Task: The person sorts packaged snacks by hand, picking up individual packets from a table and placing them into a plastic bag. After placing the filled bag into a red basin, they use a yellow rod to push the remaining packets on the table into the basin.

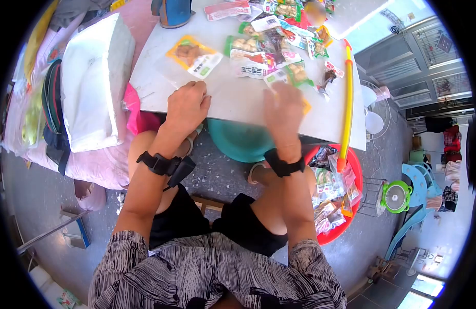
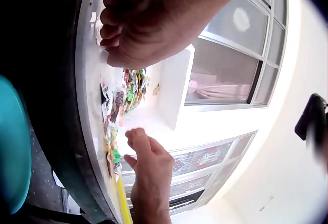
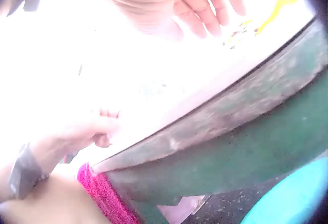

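Observation:
My left hand [image 1: 189, 105] is at the table's near edge with its fingers curled; no held thing shows. Just beyond it lies an orange-and-white snack packet [image 1: 194, 55]. In the left wrist view the left hand [image 2: 154, 21] is curled low over the tabletop. My right hand [image 1: 284, 110], blurred, hovers by the near edge with a packet [image 1: 306, 107] partly hidden beneath it. The right wrist view shows the right hand [image 3: 189, 3] with its fingers extended and apart, holding nothing. Beyond it is a pile of packets [image 1: 253, 62] on the white table [image 1: 232, 98].
A yellow rod [image 1: 347, 103] lies along the table's right side. Below stand a red basin [image 1: 359, 177] of packets and a teal basin [image 1: 238, 141]. A blue container [image 1: 174, 13] is at the back left, a white foam box [image 1: 93, 82] at the left.

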A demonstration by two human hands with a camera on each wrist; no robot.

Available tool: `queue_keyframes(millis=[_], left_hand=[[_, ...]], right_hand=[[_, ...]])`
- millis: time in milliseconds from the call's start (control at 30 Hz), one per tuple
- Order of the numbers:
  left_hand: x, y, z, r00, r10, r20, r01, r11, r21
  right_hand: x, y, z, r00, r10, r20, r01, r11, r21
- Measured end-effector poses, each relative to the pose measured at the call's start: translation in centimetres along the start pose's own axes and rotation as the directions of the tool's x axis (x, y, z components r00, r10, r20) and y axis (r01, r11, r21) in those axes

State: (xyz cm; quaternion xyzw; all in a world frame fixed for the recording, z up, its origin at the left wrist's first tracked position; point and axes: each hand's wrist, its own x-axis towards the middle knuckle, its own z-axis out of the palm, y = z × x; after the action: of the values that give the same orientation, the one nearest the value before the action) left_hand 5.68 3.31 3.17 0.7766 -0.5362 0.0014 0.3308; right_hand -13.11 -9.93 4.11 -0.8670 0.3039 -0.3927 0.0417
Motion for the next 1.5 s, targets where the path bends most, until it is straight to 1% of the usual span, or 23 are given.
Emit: queue_keyframes(millis=[133,233,333,367,433,467,533,633,733,833,867,967,1067,1167,1200,1233,1267,1300,1333,1400,1433,1467,1500], left_hand=[[0.3,0.1,0.2,0.999,0.026,-0.032,-0.025,0.999,0.02],[0.3,0.1,0.5,0.998,0.041,-0.037,-0.041,0.999,-0.003],[0.3,0.0,0.7,0.993,0.075,-0.086,-0.076,0.997,-0.006],[0.3,0.1,0.7,0.991,0.084,-0.107,-0.087,0.996,-0.018],[0.4,0.3,0.7,0.983,0.094,-0.157,-0.101,0.994,-0.038],[0.4,0.3,0.7,0.98,0.102,-0.171,-0.11,0.993,-0.04],[0.4,0.3,0.7,0.974,0.112,-0.198,-0.123,0.992,-0.042],[0.4,0.4,0.7,0.972,0.114,-0.205,-0.123,0.992,-0.031],[0.3,0.4,0.9,0.974,0.111,-0.2,-0.114,0.994,0.001],[0.3,0.6,0.8,0.97,0.104,-0.221,-0.107,0.994,-0.001],[0.2,0.5,0.8,0.97,0.1,-0.221,-0.103,0.995,-0.003],[0.2,0.4,0.9,0.971,0.093,-0.221,-0.098,0.995,-0.01],[0.3,0.1,0.8,0.97,0.092,-0.226,-0.096,0.995,-0.008],[0.4,0.0,0.7,0.973,0.079,-0.219,-0.083,0.996,-0.013],[0.4,0.2,0.7,0.976,0.066,-0.209,-0.072,0.997,-0.02],[0.3,0.3,0.6,0.979,0.053,-0.199,-0.06,0.998,-0.028],[0.3,0.3,0.6,0.979,0.051,-0.197,-0.057,0.998,-0.025],[0.3,0.4,0.6,0.98,0.05,-0.194,-0.055,0.998,-0.023],[0.4,0.5,0.7,0.981,0.05,-0.189,-0.055,0.998,-0.022],[0.4,0.4,0.9,0.982,0.052,-0.183,-0.054,0.999,-0.004],[0.5,0.4,1.0,0.982,0.057,-0.178,-0.058,0.998,0.004],[0.5,0.4,1.1,0.982,0.062,-0.178,-0.061,0.998,0.007],[0.4,0.3,1.1,0.982,0.068,-0.176,-0.067,0.998,0.01]], right_hand=[[-1.5,4.3,-1.3,0.978,0.209,-0.011,-0.203,0.934,-0.293],[-1.9,5.0,-1.9,0.924,0.354,0.146,-0.292,0.898,-0.328],[-1.3,5.0,-2.9,0.901,0.403,0.159,-0.34,0.885,-0.318],[-1.6,5.9,-2.9,0.875,0.438,0.204,-0.412,0.897,-0.159],[-1.7,7.0,-2.7,0.834,0.46,0.303,-0.516,0.845,0.139],[-1.8,7.3,-2.6,0.817,0.459,0.347,-0.555,0.788,0.264],[-0.8,4.8,-4.4,0.803,0.429,0.414,-0.59,0.667,0.454],[0.0,1.9,-5.6,0.701,0.363,0.614,-0.71,0.273,0.649],[-0.3,1.0,-3.9,0.695,0.238,0.678,-0.719,0.227,0.657],[0.5,-0.2,-3.4,0.601,0.207,0.772,-0.769,0.412,0.488],[0.4,-0.6,-3.0,0.606,0.194,0.772,-0.762,0.419,0.493],[1.2,-1.4,-2.6,0.546,0.21,0.811,-0.794,0.439,0.421],[0.7,-1.4,-1.8,0.654,0.19,0.732,-0.749,0.301,0.591],[0.8,0.5,-3.1,0.715,0.203,0.669,-0.696,0.296,0.654],[0.8,0.9,-3.5,0.744,0.284,0.604,-0.667,0.266,0.696],[0.9,1.2,-3.4,0.754,0.434,0.493,-0.62,0.225,0.752],[1.0,1.5,-3.2,0.729,0.576,0.37,-0.562,0.197,0.803],[1.0,1.8,-3.3,0.67,0.703,0.24,-0.495,0.181,0.85],[0.7,1.9,-3.8,0.609,0.764,0.212,-0.495,0.157,0.854],[0.0,2.8,-3.5,0.564,0.744,0.358,-0.712,0.22,0.667],[-0.4,3.1,-3.6,0.523,0.741,0.422,-0.797,0.249,0.551],[-1.2,2.9,-3.1,0.578,0.631,0.517,-0.774,0.224,0.592],[-1.5,2.7,-2.8,0.545,0.5,0.673,-0.818,0.14,0.558]])
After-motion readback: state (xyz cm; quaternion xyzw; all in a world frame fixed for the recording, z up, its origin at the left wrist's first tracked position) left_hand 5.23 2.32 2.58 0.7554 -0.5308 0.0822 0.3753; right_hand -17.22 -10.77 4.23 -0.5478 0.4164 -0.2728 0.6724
